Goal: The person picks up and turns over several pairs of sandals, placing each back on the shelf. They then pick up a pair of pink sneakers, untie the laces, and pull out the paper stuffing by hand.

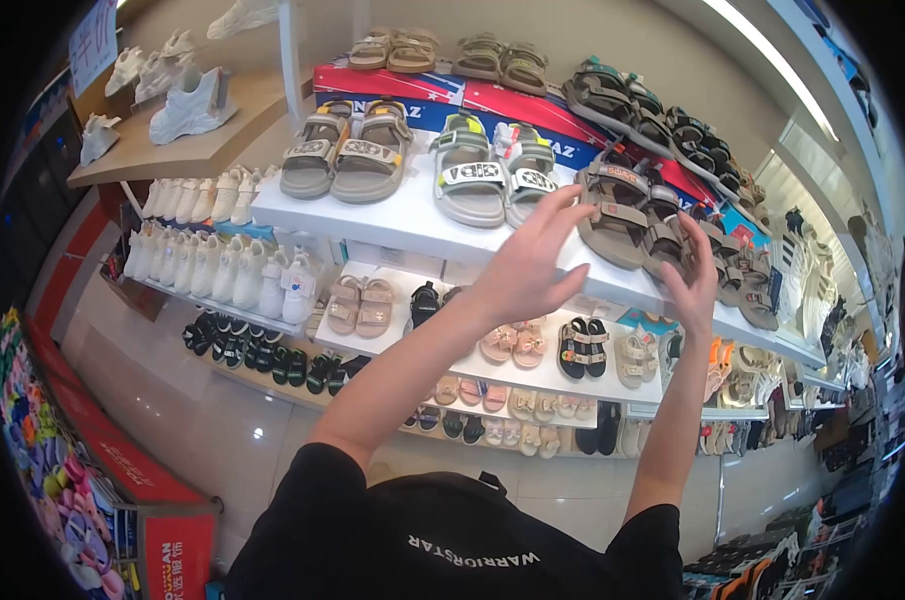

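Both arms reach up to the white display shelf [373, 215]. My left hand [543, 255] has its fingers spread, beside the left sandal of a grey-brown pair [618, 215] and in front of the grey sandals with white printed straps [473, 180]. On the other side of the brown pair is my right hand [695, 275], fingers apart, its fingertips at the right sandal [663, 225]. Whether the fingertips touch the sandals is hard to tell. Nothing shows inside either hand. Grey sandals with yellow tabs [373, 150] stand farther left.
Red and blue shoe boxes [423, 105] carry more sandals behind. Lower shelves hold white shoes [233, 270], pink sandals [513, 343] and black sandals [583, 347]. A wooden shelf [163, 150] juts out at upper left. A red bin [178, 545] stands at lower left.
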### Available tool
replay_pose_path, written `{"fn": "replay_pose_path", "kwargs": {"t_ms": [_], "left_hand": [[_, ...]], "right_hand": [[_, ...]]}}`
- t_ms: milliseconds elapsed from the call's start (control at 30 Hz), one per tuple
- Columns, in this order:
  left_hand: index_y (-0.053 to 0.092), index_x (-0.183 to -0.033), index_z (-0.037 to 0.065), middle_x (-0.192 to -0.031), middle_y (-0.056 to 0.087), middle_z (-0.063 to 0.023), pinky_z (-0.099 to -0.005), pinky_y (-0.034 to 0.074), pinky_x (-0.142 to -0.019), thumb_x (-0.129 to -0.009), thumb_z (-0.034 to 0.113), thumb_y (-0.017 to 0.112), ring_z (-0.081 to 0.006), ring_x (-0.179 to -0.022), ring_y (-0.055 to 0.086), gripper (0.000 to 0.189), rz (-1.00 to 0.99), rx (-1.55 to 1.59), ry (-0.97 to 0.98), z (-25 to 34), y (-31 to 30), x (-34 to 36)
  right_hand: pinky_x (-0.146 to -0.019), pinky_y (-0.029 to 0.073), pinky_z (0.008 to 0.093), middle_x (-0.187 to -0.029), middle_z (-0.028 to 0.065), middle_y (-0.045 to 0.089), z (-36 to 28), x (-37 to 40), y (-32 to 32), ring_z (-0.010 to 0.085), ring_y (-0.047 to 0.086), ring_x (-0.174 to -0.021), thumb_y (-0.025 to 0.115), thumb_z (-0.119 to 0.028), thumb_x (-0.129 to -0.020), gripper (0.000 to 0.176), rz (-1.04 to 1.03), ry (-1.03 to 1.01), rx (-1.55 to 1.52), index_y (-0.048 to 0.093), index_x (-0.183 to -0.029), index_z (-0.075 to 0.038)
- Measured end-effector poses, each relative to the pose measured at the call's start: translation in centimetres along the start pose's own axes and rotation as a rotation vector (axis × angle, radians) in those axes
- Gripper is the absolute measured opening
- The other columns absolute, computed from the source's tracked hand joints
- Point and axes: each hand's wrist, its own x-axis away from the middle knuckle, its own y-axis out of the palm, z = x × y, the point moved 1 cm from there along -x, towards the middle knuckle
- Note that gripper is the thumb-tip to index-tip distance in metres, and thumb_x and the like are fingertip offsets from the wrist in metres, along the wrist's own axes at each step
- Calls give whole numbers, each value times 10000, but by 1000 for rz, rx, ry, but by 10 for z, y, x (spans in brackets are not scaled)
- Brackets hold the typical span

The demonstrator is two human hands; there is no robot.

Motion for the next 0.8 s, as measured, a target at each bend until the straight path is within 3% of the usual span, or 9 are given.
{"fn": "replay_pose_path", "kwargs": {"t_ms": [67,167,300,367,400,467,600,633,800], "left_hand": [[579,-1201,19,-1278,562,-186,-350,532,-886,-783,24,679,-317,-1073,625,430,129,-38,-58,-12,-43,7],[628,-1073,11,-1085,644,-148,-300,542,-718,-773,-37,641,-251,-860,660,304,327,70,-147,-39,-82,10],[655,-917,8,-842,657,-99,-289,483,-595,-773,-44,618,-206,-688,628,157,334,-156,-50,-57,-103,24],[638,-901,12,-827,648,-110,-335,497,-614,-761,-36,624,-249,-710,634,149,289,-181,-71,-63,-107,36],[621,-886,17,-812,640,-122,-380,512,-633,-750,-27,630,-292,-733,639,144,241,-196,-89,-63,-109,38],[631,-862,15,-736,627,-94,-317,473,-537,-761,-24,626,-218,-600,606,108,256,-146,-118,-64,-109,38],[611,-833,10,-740,631,-117,-342,485,-548,-749,-30,617,-246,-614,626,93,194,-140,-73,-72,-113,38],[612,-834,11,-740,631,-118,-343,485,-547,-751,-30,615,-247,-613,625,92,196,-121,-71,-73,-113,38],[617,-826,10,-701,613,-109,-331,467,-523,-757,-31,610,-219,-563,596,80,172,-50,-42,-71,-115,37]], "right_hand": [[-1067,390,361,-1322,127,572,-27,-7,10,212,532,-1241,682,-106,-769,568,84,-49,94,542,-1309,1],[-964,443,323,-1126,79,668,-69,-24,49,176,608,-1081,661,-33,-838,340,-11,-17,-34,611,-1172,2],[-907,474,340,-1042,135,667,-103,-63,120,233,637,-986,710,-107,-822,394,-183,-158,158,604,-1188,-3],[-869,490,378,-994,156,659,-96,-81,152,298,636,-933,746,-199,-809,439,-259,-280,279,608,-1175,0],[-869,490,378,-994,156,659,-96,-90,163,298,636,-933,746,-199,-809,439,-264,-281,274,608,-1175,0],[-850,492,404,-996,164,657,-92,-99,184,320,629,-930,756,-267,-803,480,-573,-91,285,610,-1185,-15],[-749,517,453,-829,183,676,-84,-95,211,361,658,-831,765,-274,-756,344,-434,-139,628,675,-1022,-78],[-687,523,466,-720,176,664,-85,-91,215,378,663,-749,768,-280,-723,296,-353,-114,544,684,-923,-79],[-666,520,468,-696,179,660,-99,-74,218,374,666,-717,709,-238,-726,222,-224,-44,583,675,-870,-72]]}}
